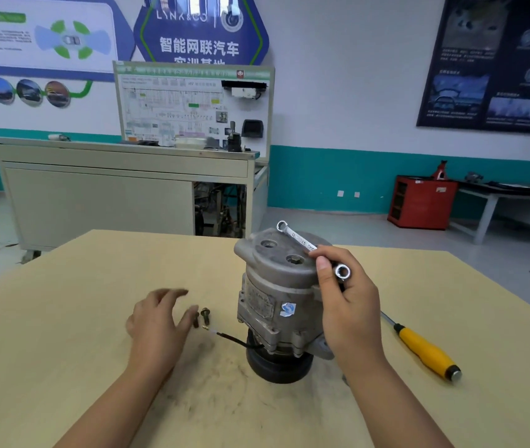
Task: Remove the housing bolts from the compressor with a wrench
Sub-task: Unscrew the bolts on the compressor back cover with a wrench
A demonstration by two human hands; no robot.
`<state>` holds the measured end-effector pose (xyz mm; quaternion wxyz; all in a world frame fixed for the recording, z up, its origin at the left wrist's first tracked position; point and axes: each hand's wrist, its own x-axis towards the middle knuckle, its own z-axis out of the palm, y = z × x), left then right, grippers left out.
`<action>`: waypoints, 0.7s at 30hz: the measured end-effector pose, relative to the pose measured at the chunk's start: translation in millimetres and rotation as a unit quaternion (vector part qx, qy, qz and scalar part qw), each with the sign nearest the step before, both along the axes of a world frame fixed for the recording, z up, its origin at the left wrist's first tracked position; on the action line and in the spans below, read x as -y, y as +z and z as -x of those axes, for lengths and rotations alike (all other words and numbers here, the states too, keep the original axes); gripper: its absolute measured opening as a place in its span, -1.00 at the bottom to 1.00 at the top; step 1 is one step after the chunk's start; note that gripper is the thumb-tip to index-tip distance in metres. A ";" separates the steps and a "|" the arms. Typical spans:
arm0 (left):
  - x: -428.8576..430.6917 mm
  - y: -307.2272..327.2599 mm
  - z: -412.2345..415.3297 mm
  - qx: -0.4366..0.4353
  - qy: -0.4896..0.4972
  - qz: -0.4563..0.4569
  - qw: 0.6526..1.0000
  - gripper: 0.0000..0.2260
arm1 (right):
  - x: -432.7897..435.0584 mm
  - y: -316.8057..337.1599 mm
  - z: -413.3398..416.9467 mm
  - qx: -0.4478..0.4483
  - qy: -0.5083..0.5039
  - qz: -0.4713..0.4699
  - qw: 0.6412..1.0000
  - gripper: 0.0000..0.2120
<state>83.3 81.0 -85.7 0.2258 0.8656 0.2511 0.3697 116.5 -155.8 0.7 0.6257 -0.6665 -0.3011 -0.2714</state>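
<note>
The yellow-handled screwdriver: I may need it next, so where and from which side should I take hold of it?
Grip the screwdriver by its thick yellow handle, coming from above on the right side of the table. It lies flat, shaft pointing toward the compressor, with free space around the handle. The right hand is nearest but holds the wrench.
</note>
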 end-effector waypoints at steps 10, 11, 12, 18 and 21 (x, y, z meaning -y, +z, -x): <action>85.8 93.3 -4.2 0.106 -0.343 0.031 0.933 -0.38 | 7.2 7.5 -0.7 -0.092 0.042 -0.069 0.993 -0.79; 89.1 92.1 -4.4 0.118 -0.323 0.028 0.939 -0.40 | 10.5 8.4 -3.8 -0.114 0.045 -0.085 0.989 -0.78; 92.7 89.7 -3.6 0.130 -0.301 0.024 0.944 -0.42 | 14.3 10.6 -7.3 -0.138 0.051 -0.113 0.983 -0.76; 122.2 74.7 3.1 0.190 -0.146 0.015 0.971 -0.30 | 26.7 35.9 -35.9 -0.234 0.074 -0.257 0.935 -0.74; 125.2 71.2 4.2 0.209 -0.122 -0.022 0.970 -0.39 | 26.3 42.9 -50.6 -0.228 0.050 -0.246 0.941 -0.75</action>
